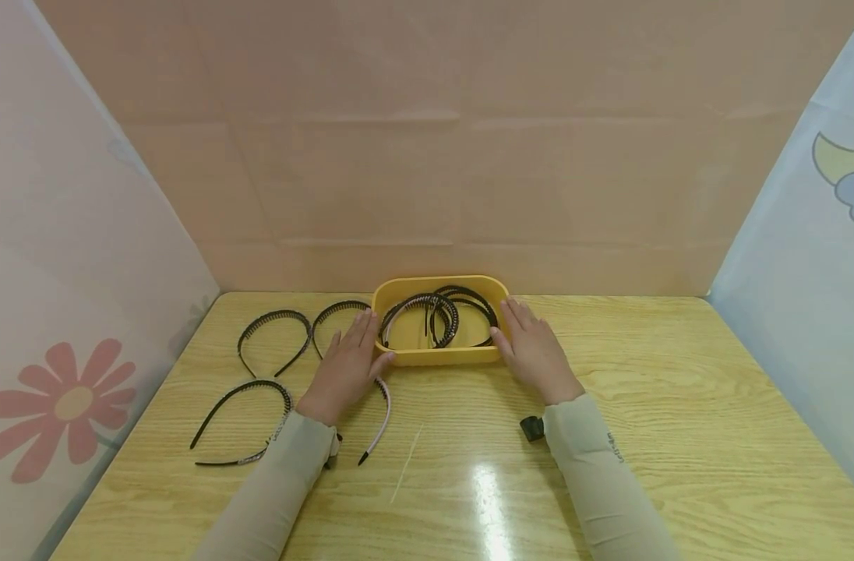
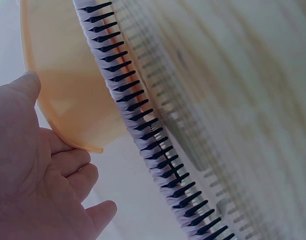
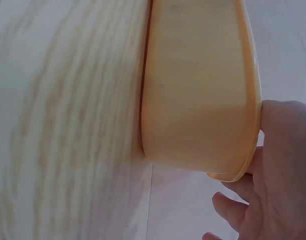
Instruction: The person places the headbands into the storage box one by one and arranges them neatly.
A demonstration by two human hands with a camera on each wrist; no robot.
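Observation:
A yellow plastic bin (image 1: 441,358) stands at the back of the table with several dark toothed headbands (image 1: 449,315) inside. My left hand (image 1: 346,366) rests against its left end, fingers straight, thumb by the front corner. At the right end, my right hand (image 1: 535,347) presses with extended fingers, its thumb at the rim. Both wrist views show thumb and fingers touching the bin's rim (image 3: 256,95). Below my left hand lies a pale pink headband (image 1: 387,413), partly hidden by it; its black teeth show close up in the left wrist view.
Left on the table lie a black headband (image 1: 273,313), another black headband (image 1: 339,304) partly behind my left hand, and a dark headband with a patterned side (image 1: 238,389) nearer me. A tan backdrop (image 1: 427,195) rises behind the bin; pale printed panels flank the table (image 1: 679,421).

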